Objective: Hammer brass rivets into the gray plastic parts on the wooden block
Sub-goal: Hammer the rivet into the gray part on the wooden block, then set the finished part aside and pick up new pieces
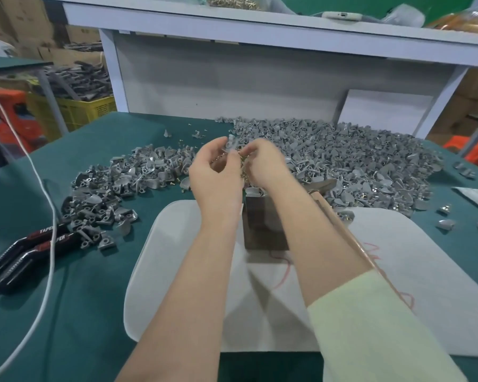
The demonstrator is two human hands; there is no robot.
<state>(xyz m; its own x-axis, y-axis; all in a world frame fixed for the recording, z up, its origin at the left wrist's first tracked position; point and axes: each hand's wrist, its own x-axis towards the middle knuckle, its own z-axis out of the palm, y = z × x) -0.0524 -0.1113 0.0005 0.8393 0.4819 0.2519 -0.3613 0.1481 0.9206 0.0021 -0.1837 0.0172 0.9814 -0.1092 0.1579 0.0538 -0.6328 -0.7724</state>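
My left hand (215, 172) and my right hand (262, 164) meet above the table, blurred by motion. The left fingers pinch a small gray plastic part (230, 143) at their tips. The right hand curls around several brass rivets (243, 164), which show between the two hands. Below my wrists stands the dark wooden block (262, 227) on a white foam sheet (398, 271). A hammer (340, 216) lies beside the block, its head near the block's top and its wooden handle running toward my right sleeve.
A big heap of gray plastic parts (342, 161) covers the green table behind the block. A smaller heap (116, 186) lies to the left. Black pliers (28, 252) and a white cable (50, 244) lie at the left. A gray shelf frame (232, 78) stands behind.
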